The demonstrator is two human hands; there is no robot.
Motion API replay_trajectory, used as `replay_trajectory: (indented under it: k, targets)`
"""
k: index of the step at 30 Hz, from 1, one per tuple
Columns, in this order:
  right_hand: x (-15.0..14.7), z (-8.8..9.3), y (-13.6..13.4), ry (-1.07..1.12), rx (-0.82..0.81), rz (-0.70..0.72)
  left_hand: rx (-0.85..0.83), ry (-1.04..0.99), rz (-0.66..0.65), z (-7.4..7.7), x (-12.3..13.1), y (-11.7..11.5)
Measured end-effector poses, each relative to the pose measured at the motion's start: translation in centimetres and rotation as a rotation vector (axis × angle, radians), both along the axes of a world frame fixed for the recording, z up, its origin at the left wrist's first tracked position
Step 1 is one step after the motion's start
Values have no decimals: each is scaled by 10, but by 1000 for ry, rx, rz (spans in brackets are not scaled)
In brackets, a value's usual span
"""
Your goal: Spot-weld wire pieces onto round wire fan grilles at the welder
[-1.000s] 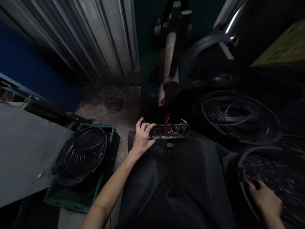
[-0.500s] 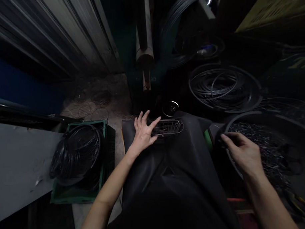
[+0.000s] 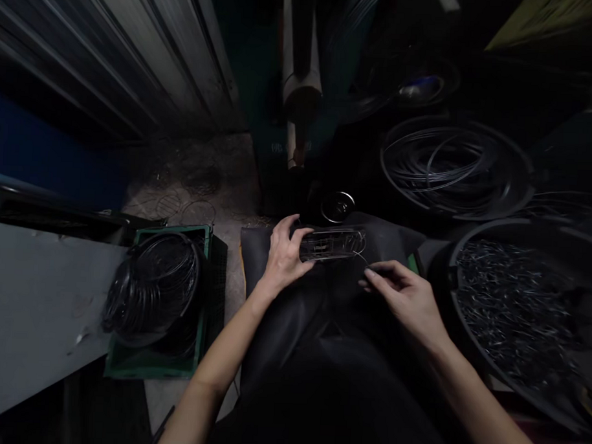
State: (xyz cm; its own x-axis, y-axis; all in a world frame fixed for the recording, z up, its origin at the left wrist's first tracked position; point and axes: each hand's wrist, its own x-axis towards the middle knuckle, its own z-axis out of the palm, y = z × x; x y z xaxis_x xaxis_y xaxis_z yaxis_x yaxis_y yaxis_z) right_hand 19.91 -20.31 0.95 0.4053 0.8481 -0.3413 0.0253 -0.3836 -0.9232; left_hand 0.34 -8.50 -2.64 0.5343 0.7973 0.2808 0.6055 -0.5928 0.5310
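A small oblong wire basket [image 3: 335,243] lies on the dark apron [image 3: 312,313] over my lap. My left hand [image 3: 286,254] grips its left end, with the thumb at the near side and the fingers at the far side. My right hand [image 3: 403,294] is at the right of the basket, thumb and forefinger pinched on a thin bent piece of wire [image 3: 361,255]. The wire's far end reaches the basket's right end; whether it is hooked on there I cannot tell.
At right stands a dark tub [image 3: 452,266] of loose short wire pieces. Behind it a basin [image 3: 525,185] holds coiled wire. Left, a green crate [image 3: 203,309] carries black wire coils [image 3: 152,288]. A machine's cylindrical part [image 3: 301,80] juts out ahead, above a shiny round rim [image 3: 338,207].
My right hand has moved left from the tub's edge to the basket, with a thin wire now showing at its fingertips. My left hand has closed onto the basket's left end.
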Motion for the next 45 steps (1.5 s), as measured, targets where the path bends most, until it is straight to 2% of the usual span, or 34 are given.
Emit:
replay_trajectory:
  k: [4, 10, 15, 20, 25, 29, 35, 45]
  targets:
    - [-21, -5, 20, 102, -4, 46, -23, 19, -31, 1, 2, 2]
    - [-33, -22, 48, 160, -32, 105, -11, 66, -36, -1, 0, 1]
    - [-43, -21, 56, -119, 40, 114, 42, 18, -45, 5, 0, 5]
    - [-51, -11, 70, -417, 224, 134, 135, 55, -10, 19, 0, 18]
    - [-56, -18, 97, -606, 412, 55, 207, 54, 81, 26, 1, 36]
    - [-59, -25, 121, -690, 562, 29, 256, -5, 145, 26, 1, 53]
    - [-61, -26, 147, -718, 717, 60, 325, -64, 163, 30, -4, 75]
    - [-59, -26, 160, -718, 793, 59, 361, -84, 143, 29, -3, 90]
